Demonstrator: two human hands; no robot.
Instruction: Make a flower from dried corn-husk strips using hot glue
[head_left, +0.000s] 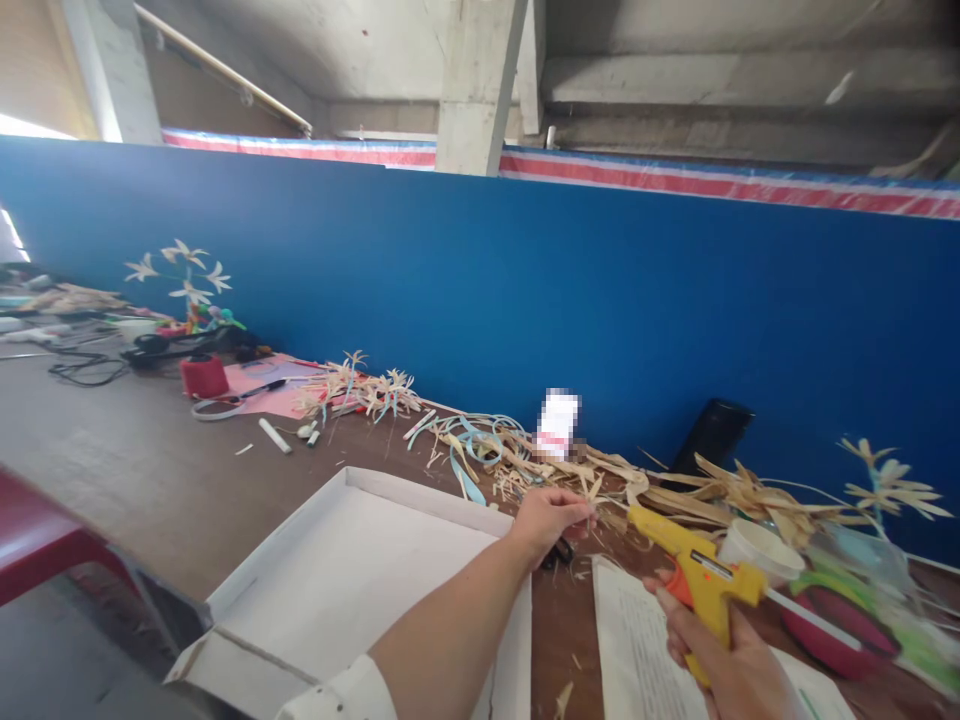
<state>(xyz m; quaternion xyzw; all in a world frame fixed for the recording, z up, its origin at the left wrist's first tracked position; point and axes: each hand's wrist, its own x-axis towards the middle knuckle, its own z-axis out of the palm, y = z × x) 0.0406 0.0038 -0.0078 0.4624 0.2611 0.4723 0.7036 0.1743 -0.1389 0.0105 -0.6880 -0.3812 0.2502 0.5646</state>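
A yellow hot glue gun with an orange trigger is gripped in my right hand, its nozzle pointing left. A white glue stick sticks out of its back end. Near the nozzle tip, my left hand pinches a small straw-coloured strip between thumb and fingertips. Whether the nozzle touches the strip I cannot tell. Black handles, apparently of scissors, lie partly hidden below my left hand. My left forearm passes over a shallow white box.
Dried husk strips run along the blue partition. A printed sheet, a white cup and a pink bowl are at the right. Husk flowers and a red spool-like object lie leftward; a phone leans at the back.
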